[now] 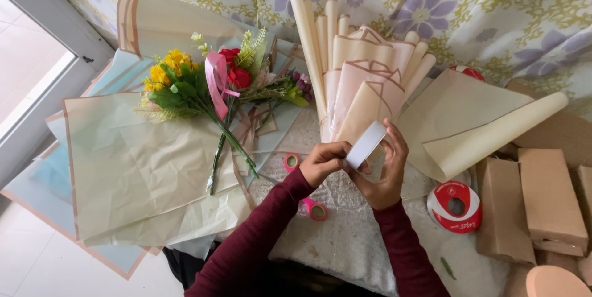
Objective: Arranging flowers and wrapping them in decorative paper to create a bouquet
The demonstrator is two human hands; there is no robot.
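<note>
Maroon sleeves are reaching up from the bottom edge, where the person's body is cut off. Both hands are meeting over the counter (345, 241), which is lying under a pale textured cloth. Her left hand (322, 160) is pinching the near edge of a white tape roll (365, 144), while the right hand (387, 170) is curling around its far side — fingertips partly hidden behind it. Just beyond the roll, pleated peach wrapping paper (361, 87) is standing in a fan. An artificial flower bouquet (216, 84) is lying on cream wrapping sheets (129, 167) to the left. Near the right wrist, a red-and-white ribbon spool (455, 206) is sitting — brown cardboard boxes (549, 201) beside it are running out of view.
</note>
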